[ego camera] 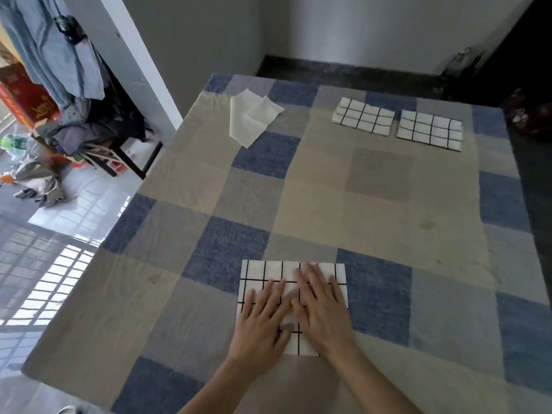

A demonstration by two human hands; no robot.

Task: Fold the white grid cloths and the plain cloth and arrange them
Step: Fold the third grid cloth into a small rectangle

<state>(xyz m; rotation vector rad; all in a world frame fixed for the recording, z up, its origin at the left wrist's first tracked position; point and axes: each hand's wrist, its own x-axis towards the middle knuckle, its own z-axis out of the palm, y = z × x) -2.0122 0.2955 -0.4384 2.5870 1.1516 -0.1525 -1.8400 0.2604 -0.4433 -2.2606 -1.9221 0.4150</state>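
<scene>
Presently, the fingers (276, 289) of the left hand (263, 321) are spread and laid flat, palm down, on the near grid cloth (268, 271); nothing is gripped. The right hand (321, 306) is likewise pressed flat with extended fingers on the same cloth, just beside the left hand, the two touching or overlapping near the thumbs. The near grid cloth is laid flat on the near middle of the bench (328, 198), which is covered by a blue, grey and beige checked sheet. Two folded grid cloths are placed side by side at the far right: the left folded cloth (363, 115) and the right folded cloth (430, 130), separated by a narrow gap. The plain cloth (252, 118) is located at the far left of the bench, loosely spread with its corners turned over, well apart from the others. Beyond the left edge, hanging clothes (53, 52) and a chair (119, 150) are visible.
</scene>
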